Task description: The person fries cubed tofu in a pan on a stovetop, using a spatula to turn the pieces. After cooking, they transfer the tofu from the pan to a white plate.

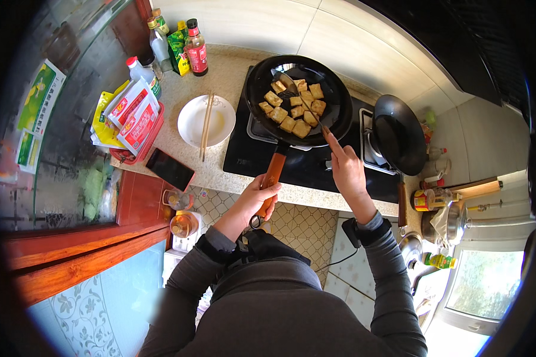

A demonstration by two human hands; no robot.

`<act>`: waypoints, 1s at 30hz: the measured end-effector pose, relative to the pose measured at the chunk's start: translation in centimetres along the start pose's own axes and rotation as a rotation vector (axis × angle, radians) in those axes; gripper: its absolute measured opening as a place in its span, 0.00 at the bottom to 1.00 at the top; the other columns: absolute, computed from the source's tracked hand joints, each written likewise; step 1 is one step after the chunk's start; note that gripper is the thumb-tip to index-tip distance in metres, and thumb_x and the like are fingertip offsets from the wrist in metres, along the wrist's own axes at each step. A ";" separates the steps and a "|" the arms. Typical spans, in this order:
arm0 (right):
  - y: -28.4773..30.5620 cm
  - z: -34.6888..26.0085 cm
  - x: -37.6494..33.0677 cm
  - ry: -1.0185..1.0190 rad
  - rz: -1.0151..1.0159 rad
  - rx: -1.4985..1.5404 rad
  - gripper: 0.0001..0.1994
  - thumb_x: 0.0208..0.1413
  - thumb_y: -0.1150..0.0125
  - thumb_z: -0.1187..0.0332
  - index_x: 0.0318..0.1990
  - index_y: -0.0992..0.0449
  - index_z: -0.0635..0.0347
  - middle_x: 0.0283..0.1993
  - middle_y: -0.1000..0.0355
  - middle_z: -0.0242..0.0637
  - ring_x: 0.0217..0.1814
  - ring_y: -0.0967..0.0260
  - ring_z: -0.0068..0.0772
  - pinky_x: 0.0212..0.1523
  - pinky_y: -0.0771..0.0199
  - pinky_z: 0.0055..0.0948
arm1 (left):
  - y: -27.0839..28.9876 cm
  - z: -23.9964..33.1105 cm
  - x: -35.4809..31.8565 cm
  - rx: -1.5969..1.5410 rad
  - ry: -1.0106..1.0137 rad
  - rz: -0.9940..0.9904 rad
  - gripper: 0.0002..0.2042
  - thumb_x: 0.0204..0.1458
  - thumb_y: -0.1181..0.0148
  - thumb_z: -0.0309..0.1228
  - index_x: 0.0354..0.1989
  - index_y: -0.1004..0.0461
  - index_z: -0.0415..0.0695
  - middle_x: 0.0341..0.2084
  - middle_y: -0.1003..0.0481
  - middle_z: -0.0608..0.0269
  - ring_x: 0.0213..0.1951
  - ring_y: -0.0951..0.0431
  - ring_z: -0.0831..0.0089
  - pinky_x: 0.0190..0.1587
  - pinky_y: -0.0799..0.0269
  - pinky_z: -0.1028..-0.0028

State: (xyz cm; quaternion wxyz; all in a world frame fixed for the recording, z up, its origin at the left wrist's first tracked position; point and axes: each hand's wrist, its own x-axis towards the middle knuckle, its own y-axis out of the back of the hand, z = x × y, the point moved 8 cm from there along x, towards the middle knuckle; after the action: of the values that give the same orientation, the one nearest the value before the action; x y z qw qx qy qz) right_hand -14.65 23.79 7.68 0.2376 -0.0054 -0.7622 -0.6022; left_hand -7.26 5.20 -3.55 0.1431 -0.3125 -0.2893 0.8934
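My left hand (pixel 253 201) is wrapped around the orange-brown handle (pixel 274 168) of a black frying pan (pixel 337 98). In the pan lie several browned square pieces of what looks like tofu (pixel 296 112). My right hand (pixel 346 169) grips a spatula (pixel 287 83), its index finger stretched along the thin handle. The spatula's head rests among the pieces toward the pan's far left. Beneath the pan is a black gas stove (pixel 235 157). To its left, a white bowl (pixel 187 122) stands on the counter with a pair of chopsticks (pixel 207 128) laid across it.
A dark wok (pixel 399 134) sits tilted on the right burner. On the left are a phone (pixel 170 169), a red basket (pixel 160 122) of packets and several bottles, including a red-labelled sauce bottle (pixel 196 50). Jars (pixel 432 199) stand at the right, and a range hood (pixel 452 47) hangs above.
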 end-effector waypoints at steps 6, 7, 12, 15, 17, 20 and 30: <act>1.1 -0.1 -0.2 -0.068 -0.008 0.103 0.26 0.49 0.44 0.79 0.59 0.32 0.50 0.25 0.35 0.42 0.25 0.33 0.46 0.28 0.29 0.40 | 0.1 -0.1 0.1 -0.016 -0.008 -0.009 0.12 0.56 0.43 0.35 0.41 0.37 0.44 0.20 0.31 0.65 0.11 0.33 0.74 0.12 0.39 0.74; 1.5 -0.2 0.0 -0.052 0.009 0.122 0.26 0.49 0.44 0.79 0.59 0.32 0.50 0.25 0.35 0.42 0.24 0.32 0.47 0.27 0.28 0.40 | 0.1 -0.1 0.1 -0.015 -0.008 -0.014 0.12 0.56 0.43 0.35 0.41 0.37 0.44 0.20 0.31 0.65 0.11 0.33 0.74 0.12 0.39 0.74; 2.5 -0.6 -0.2 -0.099 -0.050 0.237 0.25 0.49 0.44 0.78 0.57 0.31 0.52 0.25 0.34 0.44 0.26 0.31 0.48 0.29 0.29 0.41 | 0.1 -0.1 0.1 -0.022 -0.006 -0.027 0.12 0.56 0.43 0.35 0.42 0.37 0.44 0.20 0.31 0.65 0.11 0.33 0.74 0.12 0.39 0.74; 3.1 -1.5 -0.5 -0.084 -0.079 0.271 0.25 0.49 0.44 0.79 0.57 0.31 0.52 0.25 0.33 0.44 0.26 0.31 0.48 0.29 0.29 0.41 | 0.2 -0.2 0.2 -0.014 0.001 -0.016 0.13 0.56 0.43 0.35 0.43 0.38 0.44 0.20 0.31 0.65 0.11 0.33 0.74 0.12 0.39 0.74; 3.3 -1.8 -0.7 -0.075 -0.098 0.267 0.25 0.49 0.44 0.79 0.58 0.31 0.52 0.25 0.34 0.44 0.26 0.31 0.49 0.29 0.29 0.41 | 0.1 -0.1 0.1 -0.017 -0.005 -0.026 0.13 0.56 0.43 0.35 0.44 0.38 0.44 0.20 0.31 0.65 0.11 0.33 0.74 0.12 0.39 0.74; 3.2 -1.5 -0.7 -0.089 -0.081 0.227 0.25 0.49 0.44 0.79 0.57 0.31 0.52 0.25 0.34 0.45 0.26 0.31 0.49 0.28 0.29 0.41 | 0.1 -0.1 0.2 -0.009 -0.008 -0.029 0.14 0.56 0.43 0.35 0.44 0.38 0.44 0.20 0.31 0.65 0.11 0.33 0.74 0.12 0.39 0.74; 1.0 1.3 0.7 -0.144 -0.056 0.114 0.25 0.50 0.45 0.78 0.58 0.31 0.51 0.26 0.33 0.44 0.27 0.32 0.47 0.30 0.31 0.40 | 0.2 -0.2 0.2 -0.029 -0.013 -0.027 0.14 0.56 0.43 0.34 0.45 0.38 0.44 0.21 0.31 0.65 0.11 0.32 0.74 0.12 0.39 0.74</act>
State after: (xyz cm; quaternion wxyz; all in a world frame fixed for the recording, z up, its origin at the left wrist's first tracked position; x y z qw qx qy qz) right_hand -15.42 25.04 8.61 0.1651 -0.0136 -0.8103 -0.5622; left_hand -7.37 5.19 -3.90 0.1486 -0.3050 -0.3072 0.8891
